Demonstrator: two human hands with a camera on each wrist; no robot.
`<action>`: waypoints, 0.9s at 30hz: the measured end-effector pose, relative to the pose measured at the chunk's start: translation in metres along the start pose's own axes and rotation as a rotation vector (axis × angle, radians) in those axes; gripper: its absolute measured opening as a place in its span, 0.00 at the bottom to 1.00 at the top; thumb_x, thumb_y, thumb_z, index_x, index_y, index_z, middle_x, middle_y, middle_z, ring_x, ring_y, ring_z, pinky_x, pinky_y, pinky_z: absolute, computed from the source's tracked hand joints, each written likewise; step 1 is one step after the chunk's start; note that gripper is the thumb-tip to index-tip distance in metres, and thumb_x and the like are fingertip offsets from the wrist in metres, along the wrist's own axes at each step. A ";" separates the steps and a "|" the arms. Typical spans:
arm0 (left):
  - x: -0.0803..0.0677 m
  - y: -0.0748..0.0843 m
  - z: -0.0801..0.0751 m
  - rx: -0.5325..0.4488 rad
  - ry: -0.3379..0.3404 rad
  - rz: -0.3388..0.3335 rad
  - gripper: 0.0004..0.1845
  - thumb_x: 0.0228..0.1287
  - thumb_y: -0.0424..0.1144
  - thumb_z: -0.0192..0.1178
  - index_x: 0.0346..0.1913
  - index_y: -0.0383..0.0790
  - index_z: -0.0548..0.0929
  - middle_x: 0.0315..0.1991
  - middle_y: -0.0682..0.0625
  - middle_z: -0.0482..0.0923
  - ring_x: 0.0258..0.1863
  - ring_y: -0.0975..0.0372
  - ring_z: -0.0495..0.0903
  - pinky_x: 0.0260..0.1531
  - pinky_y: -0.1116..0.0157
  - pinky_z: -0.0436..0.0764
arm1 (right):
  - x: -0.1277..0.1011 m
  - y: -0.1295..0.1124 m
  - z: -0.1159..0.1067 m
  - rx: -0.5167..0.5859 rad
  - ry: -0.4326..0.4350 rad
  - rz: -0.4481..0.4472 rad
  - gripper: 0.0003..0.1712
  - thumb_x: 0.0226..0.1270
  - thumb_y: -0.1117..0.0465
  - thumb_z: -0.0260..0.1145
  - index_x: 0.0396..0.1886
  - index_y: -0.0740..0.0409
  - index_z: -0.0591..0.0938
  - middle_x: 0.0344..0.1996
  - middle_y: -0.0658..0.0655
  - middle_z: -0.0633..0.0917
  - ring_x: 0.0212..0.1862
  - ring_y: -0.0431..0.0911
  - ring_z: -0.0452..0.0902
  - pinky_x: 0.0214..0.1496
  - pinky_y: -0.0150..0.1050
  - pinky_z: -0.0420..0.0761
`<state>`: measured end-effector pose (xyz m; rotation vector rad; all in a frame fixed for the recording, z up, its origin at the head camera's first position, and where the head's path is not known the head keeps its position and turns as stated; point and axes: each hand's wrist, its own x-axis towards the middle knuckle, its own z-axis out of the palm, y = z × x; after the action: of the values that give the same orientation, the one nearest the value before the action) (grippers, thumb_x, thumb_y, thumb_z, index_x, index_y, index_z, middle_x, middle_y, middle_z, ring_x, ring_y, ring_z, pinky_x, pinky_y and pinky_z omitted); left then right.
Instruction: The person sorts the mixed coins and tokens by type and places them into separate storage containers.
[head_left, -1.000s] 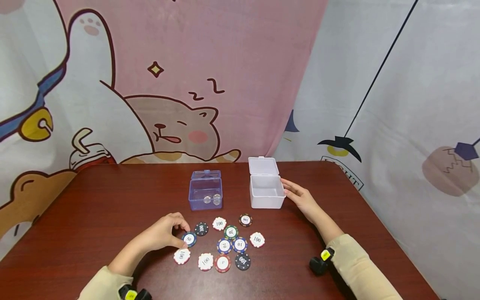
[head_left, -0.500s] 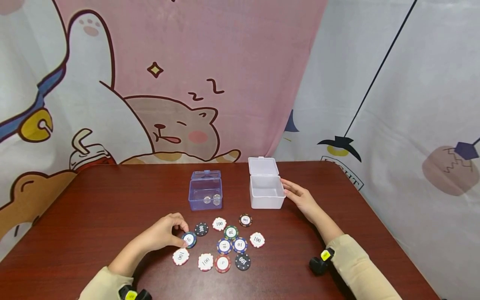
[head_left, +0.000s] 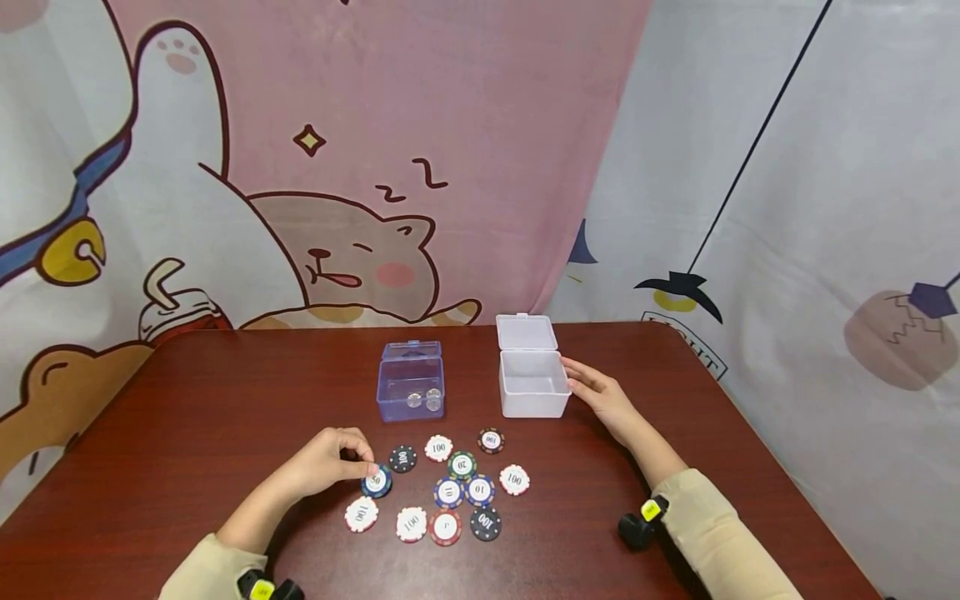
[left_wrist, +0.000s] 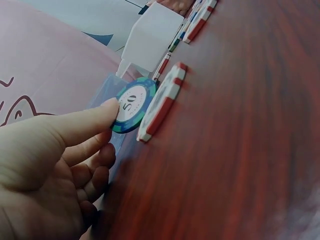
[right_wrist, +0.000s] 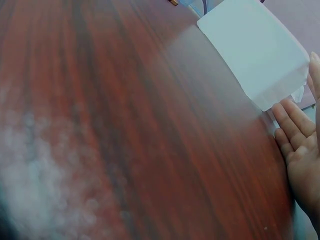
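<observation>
I am pinching the blue 50 chip [head_left: 377,481] in my left hand [head_left: 324,463], tilting it off the tabletop [head_left: 187,417] for grip; my right hand [head_left: 600,396], fingers straight, is steadying the white box [head_left: 532,394].

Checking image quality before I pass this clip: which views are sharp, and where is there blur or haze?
Head view: evenly lit and sharp, chip numbers readable. Left wrist view: the 50 chip and left hand are fairly clear, while the table is streaked. Right wrist view: soft throughout, with whitish haze at lower left and the white box washed out.

Chips [head_left: 450,492]: eleven; boxes [head_left: 532,383]: two; hands [head_left: 330,462]: two.
</observation>
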<state>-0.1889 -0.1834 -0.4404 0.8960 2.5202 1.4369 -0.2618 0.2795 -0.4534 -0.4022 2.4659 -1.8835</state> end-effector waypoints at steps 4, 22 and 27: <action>0.001 0.002 0.000 -0.055 0.010 -0.055 0.06 0.55 0.35 0.70 0.25 0.39 0.84 0.27 0.54 0.77 0.30 0.65 0.74 0.32 0.67 0.71 | 0.000 0.000 0.000 0.002 -0.001 0.005 0.28 0.72 0.59 0.59 0.70 0.56 0.68 0.63 0.64 0.73 0.63 0.55 0.67 0.54 0.30 0.71; 0.005 0.013 0.004 -0.158 0.087 -0.226 0.07 0.53 0.34 0.70 0.27 0.33 0.84 0.28 0.48 0.79 0.33 0.59 0.74 0.34 0.67 0.71 | 0.000 0.000 0.000 0.004 -0.001 0.003 0.28 0.72 0.60 0.59 0.70 0.56 0.68 0.63 0.64 0.72 0.63 0.54 0.67 0.55 0.31 0.71; 0.009 0.023 0.008 -0.159 0.096 -0.189 0.06 0.53 0.34 0.70 0.26 0.34 0.84 0.28 0.49 0.79 0.34 0.60 0.75 0.39 0.65 0.70 | 0.001 0.001 0.000 -0.001 -0.001 0.005 0.28 0.71 0.58 0.60 0.70 0.56 0.68 0.63 0.63 0.72 0.63 0.54 0.67 0.56 0.33 0.70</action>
<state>-0.1833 -0.1641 -0.4243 0.5600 2.4354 1.6249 -0.2626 0.2797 -0.4538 -0.3962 2.4652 -1.8793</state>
